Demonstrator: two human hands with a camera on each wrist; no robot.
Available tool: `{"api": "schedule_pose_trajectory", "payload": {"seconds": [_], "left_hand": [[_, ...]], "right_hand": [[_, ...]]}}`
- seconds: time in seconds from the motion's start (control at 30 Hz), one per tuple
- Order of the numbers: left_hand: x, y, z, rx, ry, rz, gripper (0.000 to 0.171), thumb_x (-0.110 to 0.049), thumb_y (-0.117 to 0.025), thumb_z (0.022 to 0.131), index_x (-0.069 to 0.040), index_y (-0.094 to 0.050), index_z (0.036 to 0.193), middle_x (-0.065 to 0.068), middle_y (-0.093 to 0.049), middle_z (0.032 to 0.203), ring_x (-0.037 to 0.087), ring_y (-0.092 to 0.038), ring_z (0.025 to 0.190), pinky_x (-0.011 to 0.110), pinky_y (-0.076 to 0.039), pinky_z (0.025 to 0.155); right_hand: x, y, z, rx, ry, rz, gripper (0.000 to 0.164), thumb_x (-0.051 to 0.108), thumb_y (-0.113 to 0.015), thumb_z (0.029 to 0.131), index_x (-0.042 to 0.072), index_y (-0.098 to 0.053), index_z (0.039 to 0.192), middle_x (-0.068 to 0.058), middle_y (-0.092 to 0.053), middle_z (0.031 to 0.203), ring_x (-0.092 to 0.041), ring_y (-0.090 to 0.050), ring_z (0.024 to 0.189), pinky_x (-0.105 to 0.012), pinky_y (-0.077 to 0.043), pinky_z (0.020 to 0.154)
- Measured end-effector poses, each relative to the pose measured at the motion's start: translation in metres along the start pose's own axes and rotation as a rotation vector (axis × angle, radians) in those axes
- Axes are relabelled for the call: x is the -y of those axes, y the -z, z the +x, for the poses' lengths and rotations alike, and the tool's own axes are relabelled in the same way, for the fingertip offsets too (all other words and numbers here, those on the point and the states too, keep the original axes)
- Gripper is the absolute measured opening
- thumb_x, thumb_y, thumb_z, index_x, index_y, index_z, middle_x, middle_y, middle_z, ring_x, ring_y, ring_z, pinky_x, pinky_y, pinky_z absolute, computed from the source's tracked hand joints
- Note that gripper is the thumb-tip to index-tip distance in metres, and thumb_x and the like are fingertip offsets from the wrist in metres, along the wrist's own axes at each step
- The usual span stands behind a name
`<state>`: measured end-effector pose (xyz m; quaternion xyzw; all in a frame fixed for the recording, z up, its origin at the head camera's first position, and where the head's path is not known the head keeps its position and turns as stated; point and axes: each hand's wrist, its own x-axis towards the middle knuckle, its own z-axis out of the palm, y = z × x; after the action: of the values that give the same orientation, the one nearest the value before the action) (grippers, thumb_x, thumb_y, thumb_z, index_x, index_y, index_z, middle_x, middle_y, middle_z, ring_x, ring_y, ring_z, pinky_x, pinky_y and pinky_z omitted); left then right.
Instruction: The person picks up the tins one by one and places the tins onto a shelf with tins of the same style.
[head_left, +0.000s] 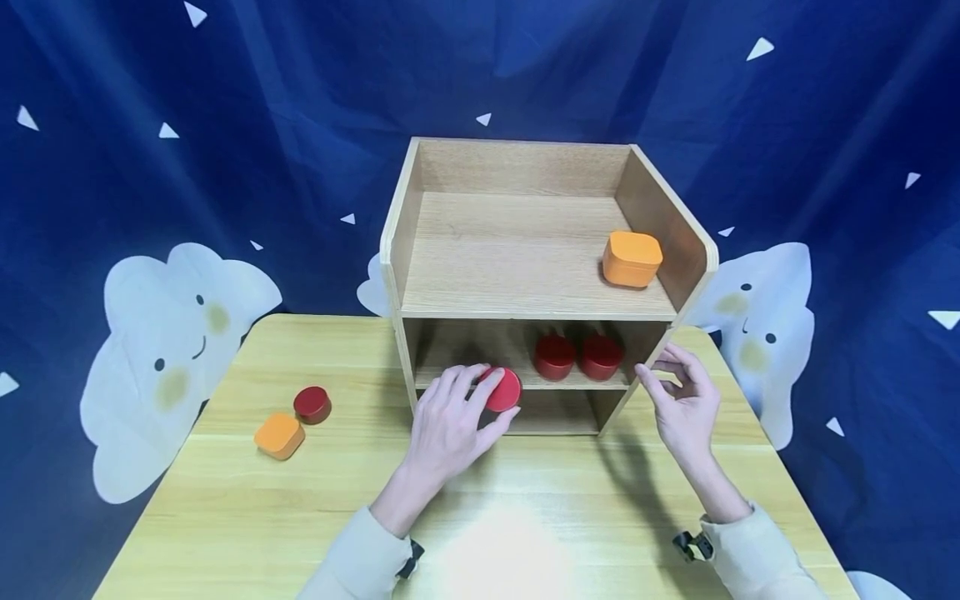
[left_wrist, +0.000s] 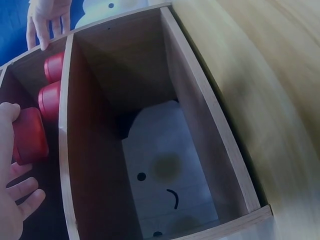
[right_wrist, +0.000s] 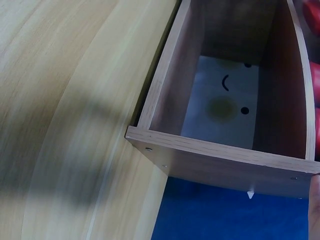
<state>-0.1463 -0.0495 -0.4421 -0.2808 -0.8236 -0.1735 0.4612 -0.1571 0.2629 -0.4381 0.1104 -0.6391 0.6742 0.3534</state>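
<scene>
My left hand grips a red round box between thumb and fingers at the front of the shelf unit's middle level. In the left wrist view that red box sits inside the opening, with the thumb on one side and the fingers on the other. Two more red round boxes stand side by side to its right on the same level. At the unit's right side panel, my right hand touches the front edge with its fingertips, fingers loosely bent.
The wooden shelf unit stands at the back of the light wood table. On its top level, at the right, is an orange rounded-square box. A dark red round box and another orange box lie on the left.
</scene>
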Motion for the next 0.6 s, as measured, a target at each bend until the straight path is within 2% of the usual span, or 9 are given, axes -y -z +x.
{"api": "schedule_pose_trajectory", "payload": {"seconds": [0.3,0.6], "left_hand": [[0.000,-0.008,0.008,-0.021,-0.043,0.048,0.050,-0.045,-0.088,0.080,-0.013,-0.076,0.116,0.007,-0.075,0.109,0.024,-0.070,0.094,0.031,-0.059,0.073],[-0.001,-0.015,0.013,-0.015,-0.034,0.058,0.047,-0.046,-0.085,0.082,-0.014,-0.076,0.116,0.006,-0.074,0.109,0.023,-0.070,0.093,0.030,-0.059,0.071]], "right_hand": [[-0.001,0.001,0.000,0.005,0.010,0.008,0.044,-0.029,-0.068,0.080,-0.016,-0.066,0.121,0.005,-0.076,0.102,-0.003,-0.074,0.089,-0.013,-0.059,0.069],[-0.002,0.001,0.001,0.003,0.009,0.009,0.044,-0.030,-0.067,0.080,-0.016,-0.067,0.122,0.006,-0.076,0.102,-0.003,-0.074,0.089,-0.013,-0.058,0.069]]}}
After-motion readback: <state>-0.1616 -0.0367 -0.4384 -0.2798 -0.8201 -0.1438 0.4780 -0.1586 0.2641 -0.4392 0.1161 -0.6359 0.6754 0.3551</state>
